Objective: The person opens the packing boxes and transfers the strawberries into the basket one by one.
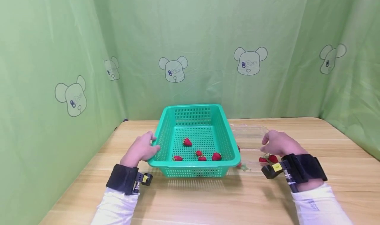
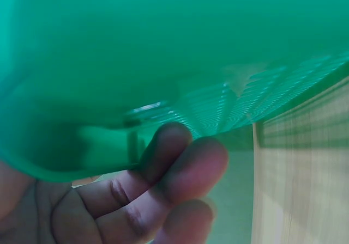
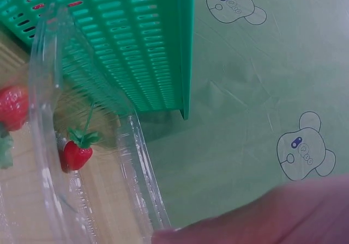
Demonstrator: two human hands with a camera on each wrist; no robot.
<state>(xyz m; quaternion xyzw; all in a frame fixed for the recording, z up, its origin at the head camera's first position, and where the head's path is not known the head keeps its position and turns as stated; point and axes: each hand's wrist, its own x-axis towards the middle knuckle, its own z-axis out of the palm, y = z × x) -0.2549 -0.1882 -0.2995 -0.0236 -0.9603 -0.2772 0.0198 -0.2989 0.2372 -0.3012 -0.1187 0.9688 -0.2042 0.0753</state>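
Note:
A green plastic basket (image 1: 194, 164) with slotted walls holds several red strawberries (image 1: 216, 156). My left hand (image 1: 143, 148) grips its left rim near the front corner; in the left wrist view the fingers (image 2: 191, 170) curl up against the basket's wall from beneath the rim. To the basket's right lies a clear plastic box (image 1: 247, 131), partly hidden by it. Over that box's right side hovers my right hand (image 1: 279, 143), fingers loosely bent, nothing visible between them. Strawberries (image 1: 272, 158) lie just below it. A strawberry with a green stem (image 3: 78, 154) shows inside the box in the right wrist view.
The wooden table (image 1: 190, 202) carries everything. A green curtain (image 1: 207, 86) printed with bear heads hangs behind it and along both sides. The basket's right wall (image 3: 131, 53) stands close beside the clear box.

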